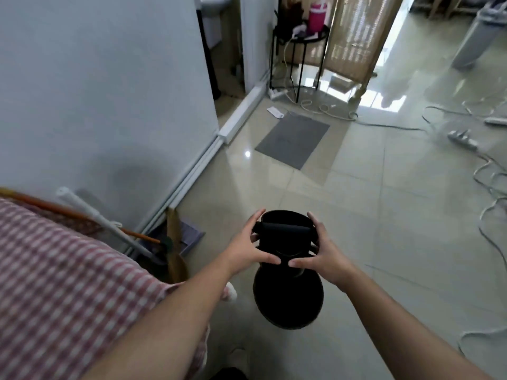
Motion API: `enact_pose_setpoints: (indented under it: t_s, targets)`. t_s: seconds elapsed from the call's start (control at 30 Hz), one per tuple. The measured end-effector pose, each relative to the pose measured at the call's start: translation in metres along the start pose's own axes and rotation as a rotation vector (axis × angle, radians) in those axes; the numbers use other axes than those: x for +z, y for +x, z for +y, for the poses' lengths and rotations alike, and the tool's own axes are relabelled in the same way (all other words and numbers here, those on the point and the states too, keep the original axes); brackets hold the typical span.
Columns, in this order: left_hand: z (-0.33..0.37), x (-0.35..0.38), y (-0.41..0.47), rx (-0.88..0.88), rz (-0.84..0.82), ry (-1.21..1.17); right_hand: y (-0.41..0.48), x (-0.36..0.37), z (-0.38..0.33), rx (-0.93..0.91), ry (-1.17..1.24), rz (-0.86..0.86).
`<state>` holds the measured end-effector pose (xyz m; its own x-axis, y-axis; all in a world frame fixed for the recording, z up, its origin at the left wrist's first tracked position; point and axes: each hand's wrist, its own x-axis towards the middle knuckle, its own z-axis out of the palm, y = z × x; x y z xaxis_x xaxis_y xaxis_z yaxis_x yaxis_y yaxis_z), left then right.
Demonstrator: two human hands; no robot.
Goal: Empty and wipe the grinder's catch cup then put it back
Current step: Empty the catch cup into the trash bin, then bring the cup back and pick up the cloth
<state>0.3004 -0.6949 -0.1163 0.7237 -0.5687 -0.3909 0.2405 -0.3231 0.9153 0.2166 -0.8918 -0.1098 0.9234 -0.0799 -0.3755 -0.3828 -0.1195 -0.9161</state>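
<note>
I hold a black grinder in the air over the tiled floor, at the lower middle of the head view. My left hand grips its left side and my right hand grips its right side, thumbs almost meeting at the front. A black bar runs across the top of the grinder. Below my hands its round black base shows. The catch cup cannot be told apart from the dark body.
A white wall stands at left, with a broom, mop handle and dustpan leaning at its foot. A grey mat lies on the floor ahead. Cables and power strips trail at right. A black side table stands farther back.
</note>
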Motion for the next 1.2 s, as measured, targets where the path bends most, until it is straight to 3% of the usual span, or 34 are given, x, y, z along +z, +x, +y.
enact_pose_setpoints:
  t_s: [0.2, 0.4, 0.6, 0.83, 1.2]
  targets:
    - [0.044, -0.019, -0.086, 0.167, 0.248, 0.07, -0.032, 0.027, -0.075, -0.259, -0.167, -0.13]
    - [0.051, -0.065, -0.177, 0.254, 0.538, 0.107, -0.045, 0.102, -0.13, -0.443, -0.247, -0.284]
    - [0.03, -0.118, -0.29, 0.211, 0.813, 0.102, -0.055, 0.22, -0.17, -0.554, -0.368, -0.502]
    - [-0.028, -0.183, -0.421, 0.033, 1.099, 0.13, -0.082, 0.384, -0.183, -0.632, -0.466, -0.77]
    - [-0.125, -0.277, -0.566, -0.141, 1.21, -0.028, -0.124, 0.6, -0.176, -0.594, -0.631, -0.94]
